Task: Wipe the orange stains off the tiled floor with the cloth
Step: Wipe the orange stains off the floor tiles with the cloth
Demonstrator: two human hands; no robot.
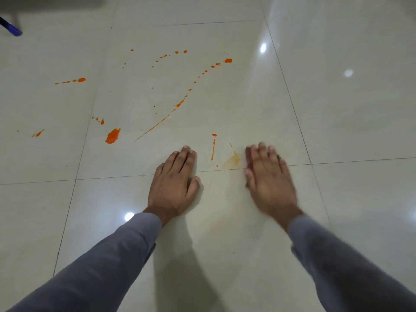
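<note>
My right hand [267, 174] presses flat on the cloth [248, 159]; my left hand [177, 179] rests open on the floor [337, 109]. One smear [233, 159] is fading beside the cloth. Most stains [112, 136] remain.

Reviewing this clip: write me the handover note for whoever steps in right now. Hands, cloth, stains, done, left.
Left hand: flat on the tiled floor, fingers straight, holding nothing.
Right hand: blurred, pressing flat on the cloth, which is mostly hidden beneath it.
Done: only a faint smear beside the cloth looks wiped.
Left: the thin streak between the hands, the large blob, the long diagonal trail and scattered drops farther out.
</note>
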